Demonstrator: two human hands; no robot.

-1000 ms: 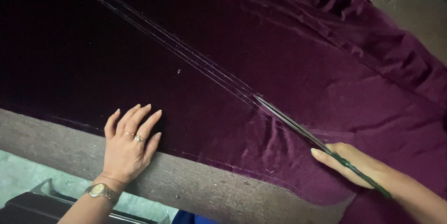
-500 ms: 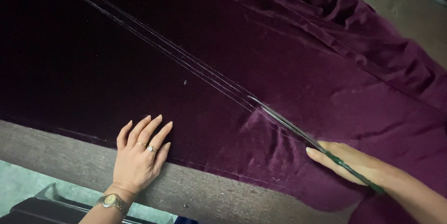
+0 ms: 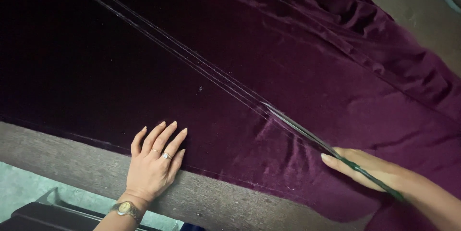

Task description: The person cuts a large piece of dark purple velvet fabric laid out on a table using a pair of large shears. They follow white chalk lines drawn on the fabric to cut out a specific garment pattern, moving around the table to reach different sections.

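A wide sheet of dark purple velvet fabric (image 3: 230,53) lies spread over the table, marked with several pale parallel lines (image 3: 168,46) running diagonally. My left hand (image 3: 154,163) rests flat, fingers spread, on the near edge of the fabric; it wears rings and a wristwatch. My right hand (image 3: 379,173) grips long scissors (image 3: 307,132) with a green handle. Their blades lie along the pale lines, the tip pointing up-left. The cloth puckers into small folds just beside the blades.
A bare strip of grey-brown table (image 3: 62,159) runs along the near side. Beyond it are a pale floor (image 3: 24,188) and a dark object (image 3: 43,214) at the bottom left. Rumpled fabric folds (image 3: 394,43) bunch at the upper right beside more tabletop (image 3: 427,15).
My left hand has slid a little to the right along the fabric edge and further onto the cloth. The right hand and scissors stay at nearly the same place on the lines.
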